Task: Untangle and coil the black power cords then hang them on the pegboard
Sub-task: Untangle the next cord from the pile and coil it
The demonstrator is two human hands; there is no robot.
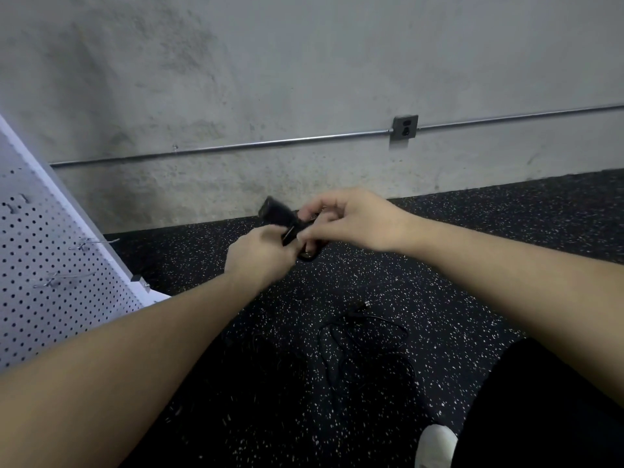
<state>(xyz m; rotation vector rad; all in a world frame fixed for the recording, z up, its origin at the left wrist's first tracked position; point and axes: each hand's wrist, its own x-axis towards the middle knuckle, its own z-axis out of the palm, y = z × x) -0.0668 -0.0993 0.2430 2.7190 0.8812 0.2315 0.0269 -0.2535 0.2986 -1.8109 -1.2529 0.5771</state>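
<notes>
Nearest, at 5 o'clock, a white shoe toe (435, 445) rests on the floor beside a dark trouser leg (547, 410). The floor (236, 383) is black rubber flecked with white. Just past the shoe, toward the middle, a thin black power cord (364, 336) lies on it in loose, tangled loops, its plug end at the far side; it is hard to trace against the dark surface.

Both bare forearms reach forward and meet near the centre. The left hand (260, 258) has its grip curled tight around a bundled black cord (287, 221), whose blocky plug end sticks up toward 11 o'clock. The right hand (351, 219) meets it from 3 o'clock, thumb and fingertips pinching the same bundle; a dark loop hangs just under the two hands. Motion blur hides the exact finger placement.

At 9 o'clock leans a white perforated pegboard (40, 265), tilted, with thin metal hooks (94, 244) jutting from it.

Farthest is a rough grey concrete wall (270, 79), crossed by a slim metal conduit (236, 146) joined to a grey outlet box (404, 127) at 1 o'clock.
</notes>
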